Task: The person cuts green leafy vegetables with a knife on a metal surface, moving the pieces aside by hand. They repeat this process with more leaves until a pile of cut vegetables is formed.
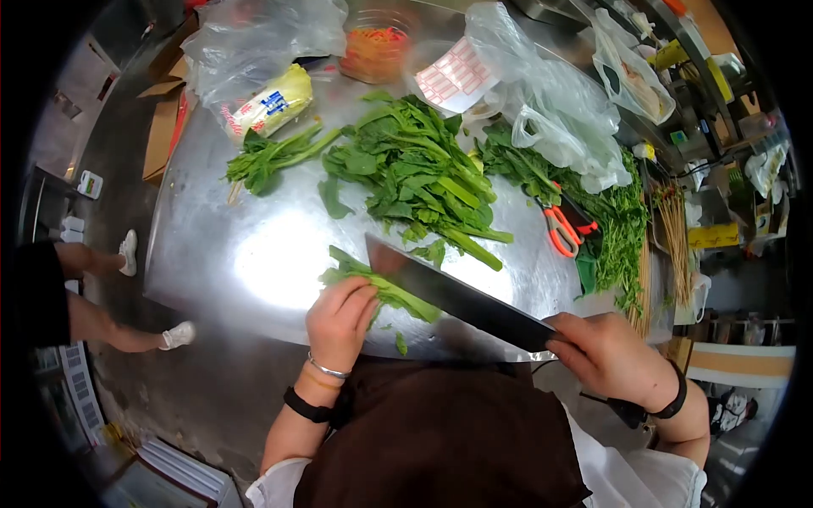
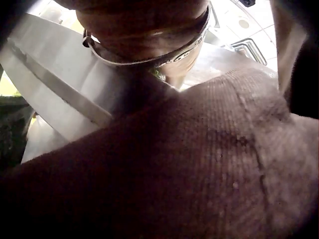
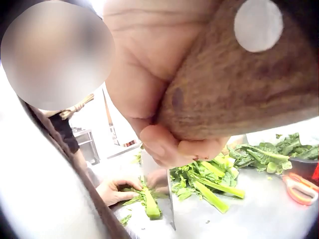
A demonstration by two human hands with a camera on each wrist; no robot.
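Observation:
My right hand (image 1: pixel 605 351) grips the wooden handle (image 3: pixel 239 74) of a wide dark blade (image 1: pixel 461 296). The blade's far end stands over a green leafy stalk (image 1: pixel 406 300) near the table's front edge. My left hand (image 1: pixel 340 317) holds that stalk with bent fingers and thumb, left of the blade. In the right wrist view the left hand (image 3: pixel 117 191) lies beside the blade (image 3: pixel 158 184), with the stalk (image 3: pixel 152 203) between. A pile of leafy greens (image 1: pixel 406 161) lies just beyond the blade. The left wrist view shows mostly brown cloth (image 2: pixel 164 164) and a bracelet; the fingers are hidden.
Orange-handled scissors (image 1: pixel 563 230) lie at the right, beside more greens (image 1: pixel 622 229) and thin sticks (image 1: pixel 671 245). A wrapped yellow-green vegetable (image 1: pixel 275 102), plastic bags (image 1: pixel 555 110) and a tub of red-orange shreds (image 1: pixel 375 51) stand at the back. Another person's legs (image 1: pixel 106 326) show at left.

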